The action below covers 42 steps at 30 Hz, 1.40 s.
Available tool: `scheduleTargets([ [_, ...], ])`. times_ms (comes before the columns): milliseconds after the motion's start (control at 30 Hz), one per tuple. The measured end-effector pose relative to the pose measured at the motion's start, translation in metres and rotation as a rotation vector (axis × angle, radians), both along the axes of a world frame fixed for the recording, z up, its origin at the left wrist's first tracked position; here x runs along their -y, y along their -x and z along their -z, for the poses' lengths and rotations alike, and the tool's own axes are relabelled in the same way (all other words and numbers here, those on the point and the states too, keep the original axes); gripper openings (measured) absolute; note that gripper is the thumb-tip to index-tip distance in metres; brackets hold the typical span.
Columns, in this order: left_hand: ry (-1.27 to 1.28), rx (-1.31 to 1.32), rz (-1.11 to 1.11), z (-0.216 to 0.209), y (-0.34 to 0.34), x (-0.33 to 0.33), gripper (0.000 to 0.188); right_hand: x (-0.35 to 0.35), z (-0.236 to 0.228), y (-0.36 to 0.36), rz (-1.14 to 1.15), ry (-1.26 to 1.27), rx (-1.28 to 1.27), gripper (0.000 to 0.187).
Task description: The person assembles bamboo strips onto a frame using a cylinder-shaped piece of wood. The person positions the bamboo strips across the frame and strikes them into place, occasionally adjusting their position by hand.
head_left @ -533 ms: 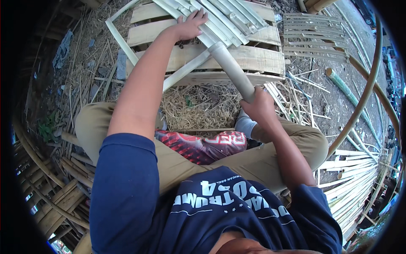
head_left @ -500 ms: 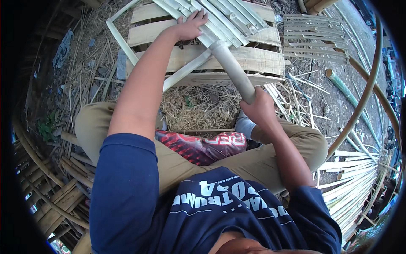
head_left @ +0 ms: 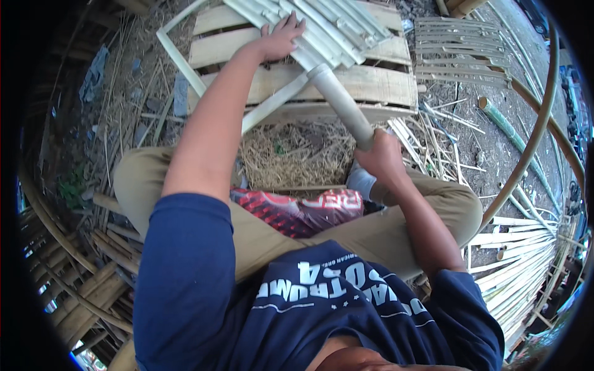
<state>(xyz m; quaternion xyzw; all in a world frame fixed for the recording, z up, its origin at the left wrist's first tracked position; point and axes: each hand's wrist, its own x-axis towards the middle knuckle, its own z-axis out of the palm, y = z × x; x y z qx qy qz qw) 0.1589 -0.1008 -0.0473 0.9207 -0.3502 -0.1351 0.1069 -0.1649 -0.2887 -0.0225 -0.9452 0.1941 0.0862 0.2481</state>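
I sit on the ground in a dark blue shirt and tan trousers. My right hand (head_left: pixel 378 157) grips the near end of a pale round bamboo pole (head_left: pixel 339 104) that slants up and away to a bundle of split bamboo strips (head_left: pixel 322 28). My left hand (head_left: pixel 281 38) reaches far forward and presses, fingers spread, on those strips where they lie across a wooden pallet (head_left: pixel 377 86). A thin pale strip (head_left: pixel 272 104) runs from the pole's far end down to the left.
A heap of dry shavings (head_left: pixel 294 154) lies between my knees, with a red patterned cloth (head_left: pixel 297 210) in my lap. Flat bamboo slats (head_left: pixel 520 266) are stacked at the right, a green bamboo piece (head_left: pixel 504 127) and a long curved cane (head_left: pixel 532 142) beside them.
Both hands hold their places; my right hand and the pole shifted only slightly. The view has barely changed.
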Motion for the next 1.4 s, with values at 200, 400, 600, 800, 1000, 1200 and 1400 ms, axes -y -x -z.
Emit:
scheduleTargets([
  [200,-0.013,0.029,-0.012,0.002,0.0,-0.008,0.076,0.001,-0.01,0.001,0.004,-0.113,-0.028,0.045],
  [400,-0.005,0.002,-0.029,0.002,0.0,-0.014,0.077,-0.019,-0.036,-0.008,0.232,-0.465,0.675,0.043],
  [600,0.035,0.019,-0.008,0.015,-0.005,-0.022,0.074,-0.004,-0.002,-0.009,0.012,-0.023,-0.041,0.044],
  [800,0.044,0.026,-0.012,0.013,-0.001,-0.02,0.074,0.001,-0.044,-0.008,0.082,-0.13,0.305,0.045],
  [1000,0.095,0.076,0.008,0.015,-0.003,-0.008,0.071,0.004,0.016,0.008,0.031,0.158,0.058,0.04],
  [1200,0.355,-0.035,-0.158,0.011,0.015,-0.037,0.091,0.017,-0.038,-0.007,-0.003,-0.038,-0.017,0.045],
  [1400,0.234,0.049,-0.37,-0.008,0.142,-0.016,0.098,0.048,-0.05,-0.012,0.269,-0.213,0.179,0.047],
])
